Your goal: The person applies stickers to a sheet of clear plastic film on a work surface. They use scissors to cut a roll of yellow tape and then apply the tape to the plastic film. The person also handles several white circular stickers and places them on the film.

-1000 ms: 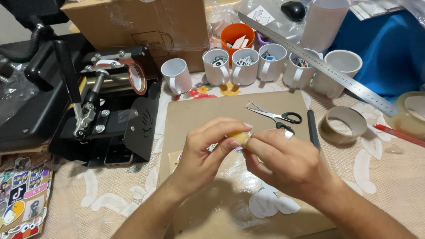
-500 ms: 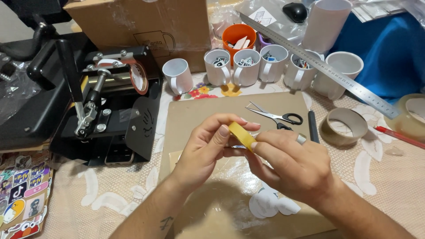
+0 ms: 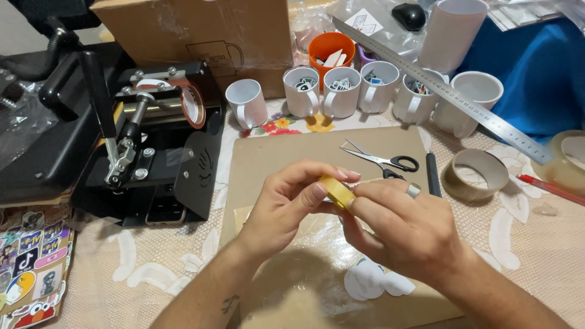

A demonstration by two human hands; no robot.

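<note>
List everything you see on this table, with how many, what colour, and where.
yellow tape roll: 1, yellow, pinched between both hands
scissors: 1, black handles, on brown board
tape rolls: 2, tan and clear, right side
metal ruler: 1, silver, across the mugs
white mugs: about 7, back row
orange cup: 1, behind mugs
mug press: 1, black, left
cardboard box: 1, brown, back
sticker sheet: 1, multicoloured, bottom left
left hand: on the roll
right hand: on the roll

Tight ahead, open near me.
Black-handled steel scissors (image 3: 381, 161) and brown tape ring (image 3: 475, 175) block forward; bare brown cardboard sheet (image 3: 274, 152) leaves room on my left.
</note>
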